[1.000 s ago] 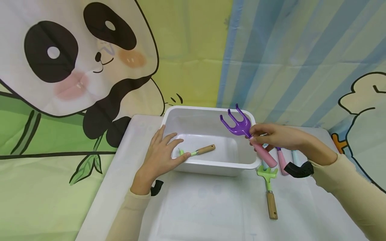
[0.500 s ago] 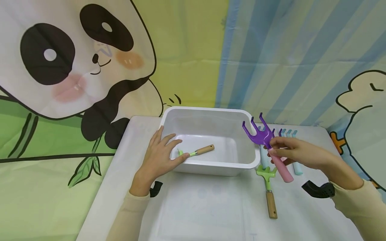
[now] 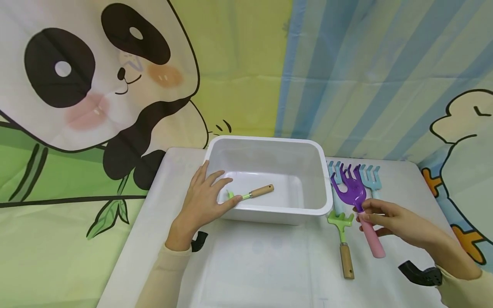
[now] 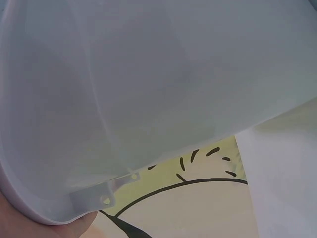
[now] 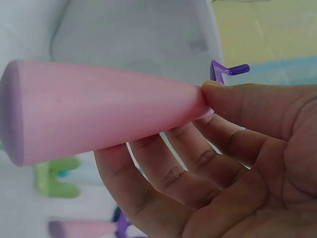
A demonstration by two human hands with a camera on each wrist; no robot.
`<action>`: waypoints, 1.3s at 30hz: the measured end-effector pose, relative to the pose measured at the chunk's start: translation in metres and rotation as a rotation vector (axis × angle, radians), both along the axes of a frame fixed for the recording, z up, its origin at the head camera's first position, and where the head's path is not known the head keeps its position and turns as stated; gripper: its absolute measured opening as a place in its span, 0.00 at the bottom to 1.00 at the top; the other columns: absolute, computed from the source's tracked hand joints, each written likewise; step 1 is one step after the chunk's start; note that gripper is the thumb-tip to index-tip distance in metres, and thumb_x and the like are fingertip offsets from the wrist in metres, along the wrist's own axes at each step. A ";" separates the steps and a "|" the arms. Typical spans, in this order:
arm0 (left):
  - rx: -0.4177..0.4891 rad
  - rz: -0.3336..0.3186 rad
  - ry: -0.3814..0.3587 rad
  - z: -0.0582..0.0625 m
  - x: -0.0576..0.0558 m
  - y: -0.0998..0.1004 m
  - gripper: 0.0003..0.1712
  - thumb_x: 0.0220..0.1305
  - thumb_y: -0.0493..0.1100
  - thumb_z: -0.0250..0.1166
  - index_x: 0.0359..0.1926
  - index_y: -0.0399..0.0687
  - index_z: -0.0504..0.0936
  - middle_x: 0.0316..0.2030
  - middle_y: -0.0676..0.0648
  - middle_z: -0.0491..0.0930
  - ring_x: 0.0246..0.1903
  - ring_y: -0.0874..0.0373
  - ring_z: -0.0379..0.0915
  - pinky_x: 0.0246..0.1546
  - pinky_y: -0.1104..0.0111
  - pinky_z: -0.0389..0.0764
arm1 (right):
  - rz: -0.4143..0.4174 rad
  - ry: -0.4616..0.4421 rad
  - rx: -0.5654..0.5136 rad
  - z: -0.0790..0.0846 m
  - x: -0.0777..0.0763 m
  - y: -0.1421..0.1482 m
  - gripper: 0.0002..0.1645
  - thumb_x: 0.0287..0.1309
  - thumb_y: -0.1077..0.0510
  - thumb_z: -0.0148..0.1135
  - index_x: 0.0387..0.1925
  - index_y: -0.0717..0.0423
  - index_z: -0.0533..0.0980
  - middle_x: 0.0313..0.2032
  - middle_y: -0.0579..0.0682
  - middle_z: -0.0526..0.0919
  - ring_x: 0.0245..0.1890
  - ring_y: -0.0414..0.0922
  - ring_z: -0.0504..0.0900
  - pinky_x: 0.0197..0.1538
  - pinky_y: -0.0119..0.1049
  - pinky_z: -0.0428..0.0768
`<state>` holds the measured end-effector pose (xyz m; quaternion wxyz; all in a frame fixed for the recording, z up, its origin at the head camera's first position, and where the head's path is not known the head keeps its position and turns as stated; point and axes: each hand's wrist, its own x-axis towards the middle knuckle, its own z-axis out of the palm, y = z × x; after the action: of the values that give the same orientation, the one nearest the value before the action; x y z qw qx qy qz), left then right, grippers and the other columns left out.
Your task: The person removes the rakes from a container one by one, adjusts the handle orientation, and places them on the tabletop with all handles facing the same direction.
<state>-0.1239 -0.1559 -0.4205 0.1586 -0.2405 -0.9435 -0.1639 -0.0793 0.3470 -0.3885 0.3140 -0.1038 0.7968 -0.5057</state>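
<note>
My right hand (image 3: pixel 396 222) holds a purple garden hand fork by its pink handle (image 3: pixel 371 235), thumb on one side and fingers on the other. Its purple tines (image 3: pixel 352 194) point away over the tools at the right. In the right wrist view the pink handle (image 5: pixel 99 106) lies across the fingers. At the left, my left hand (image 3: pixel 204 201) rests on the front left corner of a white plastic bin (image 3: pixel 281 210), fingers spread over the rim. Inside the bin lies a small green tool with a wooden handle (image 3: pixel 262 191).
Right of the bin, a green hand rake (image 3: pixel 340 220) with a wooden handle lies on the white table (image 3: pixel 262 265). Light blue rakes (image 3: pixel 371 177) lie behind it. A second pink-handled purple tool (image 5: pixel 84 229) shows in the right wrist view. A printed panda curtain (image 3: pixel 239 64) hangs behind.
My right hand has carried the purple fork from over the bin's right end to the right and down, over the tools on the table. The left hand stays on the rim.
</note>
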 end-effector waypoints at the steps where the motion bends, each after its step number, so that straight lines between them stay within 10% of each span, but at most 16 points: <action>1: 0.002 -0.002 0.001 0.000 0.000 0.000 0.40 0.63 0.76 0.52 0.54 0.51 0.85 0.59 0.41 0.78 0.73 0.33 0.45 0.73 0.47 0.43 | -0.014 -0.016 0.000 -0.004 0.003 0.002 0.20 0.77 0.57 0.49 0.58 0.69 0.64 0.52 0.63 0.76 0.51 0.53 0.80 0.47 0.46 0.83; 19: 0.029 -0.004 0.014 -0.002 0.000 0.000 0.37 0.61 0.73 0.57 0.54 0.51 0.85 0.58 0.42 0.78 0.73 0.33 0.45 0.72 0.45 0.46 | -0.201 -0.241 -0.075 -0.076 0.046 0.039 0.23 0.77 0.55 0.49 0.58 0.73 0.64 0.53 0.63 0.78 0.49 0.54 0.79 0.48 0.53 0.82; 39: 0.025 -0.004 0.021 -0.002 -0.001 0.000 0.36 0.61 0.73 0.57 0.53 0.51 0.85 0.57 0.42 0.79 0.73 0.33 0.46 0.72 0.45 0.47 | -0.321 -0.375 -0.035 -0.118 0.076 0.060 0.28 0.77 0.51 0.49 0.61 0.74 0.63 0.47 0.55 0.79 0.45 0.52 0.77 0.45 0.50 0.80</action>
<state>-0.1250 -0.1557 -0.4227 0.1711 -0.2419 -0.9392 -0.1737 -0.0036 0.4070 -0.5061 0.3700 0.1144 0.7221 -0.5732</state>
